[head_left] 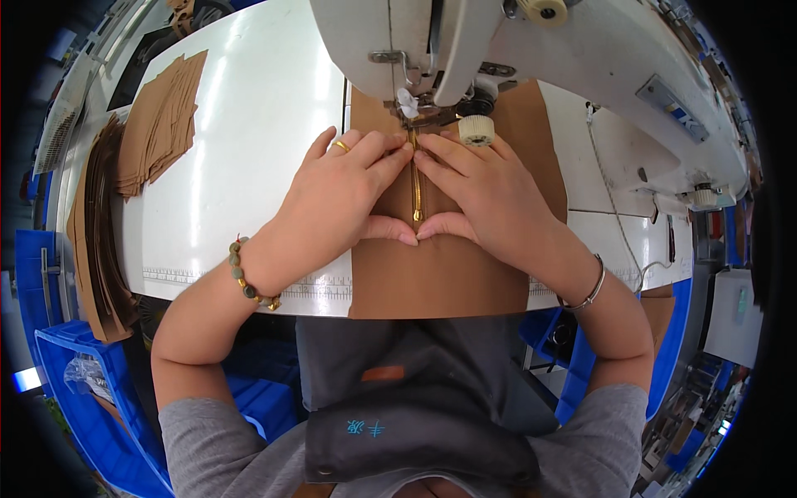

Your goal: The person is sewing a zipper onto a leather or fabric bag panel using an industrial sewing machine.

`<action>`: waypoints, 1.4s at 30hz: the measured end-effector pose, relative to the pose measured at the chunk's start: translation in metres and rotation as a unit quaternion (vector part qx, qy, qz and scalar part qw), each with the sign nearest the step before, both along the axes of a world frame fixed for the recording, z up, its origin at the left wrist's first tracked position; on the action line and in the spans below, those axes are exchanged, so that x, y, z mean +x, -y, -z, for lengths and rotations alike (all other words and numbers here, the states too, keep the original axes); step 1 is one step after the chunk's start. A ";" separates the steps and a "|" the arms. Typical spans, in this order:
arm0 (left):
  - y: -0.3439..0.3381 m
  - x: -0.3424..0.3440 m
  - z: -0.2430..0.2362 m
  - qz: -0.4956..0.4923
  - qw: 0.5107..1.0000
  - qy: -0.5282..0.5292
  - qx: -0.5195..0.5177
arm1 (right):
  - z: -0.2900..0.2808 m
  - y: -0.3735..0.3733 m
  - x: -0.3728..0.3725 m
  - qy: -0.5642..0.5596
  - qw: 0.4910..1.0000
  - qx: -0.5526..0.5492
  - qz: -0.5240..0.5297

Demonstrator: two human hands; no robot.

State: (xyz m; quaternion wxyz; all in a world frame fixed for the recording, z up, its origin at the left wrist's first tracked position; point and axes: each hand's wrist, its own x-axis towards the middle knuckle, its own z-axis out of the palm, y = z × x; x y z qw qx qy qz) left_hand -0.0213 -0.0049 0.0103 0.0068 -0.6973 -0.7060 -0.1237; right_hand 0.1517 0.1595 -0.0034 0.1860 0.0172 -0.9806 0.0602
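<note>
My left hand (344,187) and my right hand (490,187) rest on a brown panel (440,282) lying on the white table (241,166) beneath the sewing machine (531,50). A gold zipper (417,195) runs lengthwise along the panel, up to the presser foot (415,118). The fingertips of both hands press either side of the zipper just below the foot, and the thumbs almost meet below the zipper's lower end. The left fingers are slightly bent, the right ones spread fairly flat; both hands are open.
Brown cut pieces (162,120) lie on the table's left, beside a hanging stack of longer strips (100,228). Blue bins (91,390) sit below at left, with more blue bins (668,332) at right. A pale cord (614,207) runs down the table's right side.
</note>
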 end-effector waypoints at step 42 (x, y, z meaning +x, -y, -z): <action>-0.006 -0.015 0.005 0.046 0.995 0.024 0.084 | 0.001 -0.006 -0.005 0.027 0.999 -0.019 0.043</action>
